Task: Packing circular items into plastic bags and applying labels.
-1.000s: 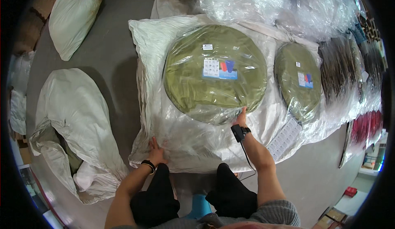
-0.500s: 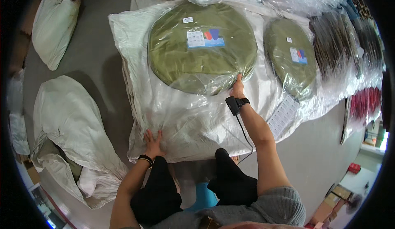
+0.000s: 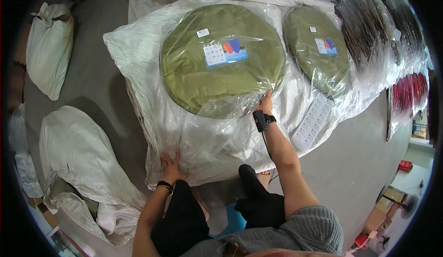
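A large round olive-green fabric pack (image 3: 203, 81) lies flat in a clear plastic bag (image 3: 230, 105), with a printed card and a small white label on top. My right hand (image 3: 265, 104), with a black device strapped at the wrist, is at its lower right edge. The thumb side shows, and the hand appears closed on the plastic; the other fingers are mostly hidden. My left hand (image 3: 172, 169) rests open, fingers spread, near the front left corner of a white woven sheet (image 3: 134, 63) under the pack.
To the right lies a smaller-looking green pack (image 3: 316, 58) in plastic, with a long white printed sheet (image 3: 312, 120) below it. Plastic-wrapped stacks (image 3: 364, 30) stand beyond. White sacks (image 3: 78, 141) sit on the grey floor at left. A blue stool (image 3: 233, 220) is beneath me.
The whole view has shifted and turned slightly, so the packs look tilted a little differently. Both hands keep nearly the same places on the plastic and the sheet.
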### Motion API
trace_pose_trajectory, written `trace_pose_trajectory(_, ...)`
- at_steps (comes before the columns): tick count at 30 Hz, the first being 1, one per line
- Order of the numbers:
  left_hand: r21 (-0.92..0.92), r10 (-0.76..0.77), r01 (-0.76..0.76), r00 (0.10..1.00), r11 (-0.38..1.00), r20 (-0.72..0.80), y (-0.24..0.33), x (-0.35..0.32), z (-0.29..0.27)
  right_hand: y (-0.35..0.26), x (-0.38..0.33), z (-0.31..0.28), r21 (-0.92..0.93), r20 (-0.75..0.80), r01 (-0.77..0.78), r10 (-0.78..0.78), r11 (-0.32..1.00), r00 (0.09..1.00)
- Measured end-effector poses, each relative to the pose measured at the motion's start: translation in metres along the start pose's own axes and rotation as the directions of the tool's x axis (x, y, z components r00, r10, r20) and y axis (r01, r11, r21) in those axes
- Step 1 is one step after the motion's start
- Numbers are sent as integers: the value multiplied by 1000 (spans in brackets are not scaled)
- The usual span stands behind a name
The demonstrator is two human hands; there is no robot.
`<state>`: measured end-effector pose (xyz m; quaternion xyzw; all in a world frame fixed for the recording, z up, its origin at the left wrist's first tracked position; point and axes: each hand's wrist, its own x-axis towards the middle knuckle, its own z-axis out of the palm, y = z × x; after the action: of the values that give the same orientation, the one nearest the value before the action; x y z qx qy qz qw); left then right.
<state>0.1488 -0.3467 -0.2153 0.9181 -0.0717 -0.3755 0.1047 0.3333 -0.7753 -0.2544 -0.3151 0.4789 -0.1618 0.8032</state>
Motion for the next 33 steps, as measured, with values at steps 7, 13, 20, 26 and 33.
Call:
trace_pose_trajectory(7, -52, 25, -27, 999, 998, -44, -4, -2, 7, -38, 13, -47, -696, 392, 305, -13, 650, 920)
trace_pose_trajectory(13, -34, -40, 44, 992, 998, 117, 2, 3, 0, -87, 40, -125, -700, 709, 652, 177, 293, 682)
trace_pose_trajectory(20, -1, -10, 10, 998, 1000, 55, 4, -4, -17, -134, -56, -83, -651, 759, 692, -295, -312, 580)
trace_pose_trajectory(26, -26, -8, 11, 992, 1000, 122, 18, 5, -21, -26, -76, -130, -394, 562, 869, 670, -298, 484)
trace_pose_trajectory(33, -28, -34, 37, 993, 999, 115, 9, -3, -21, -52, -77, -82, -787, 615, 506, 383, 354, 689)
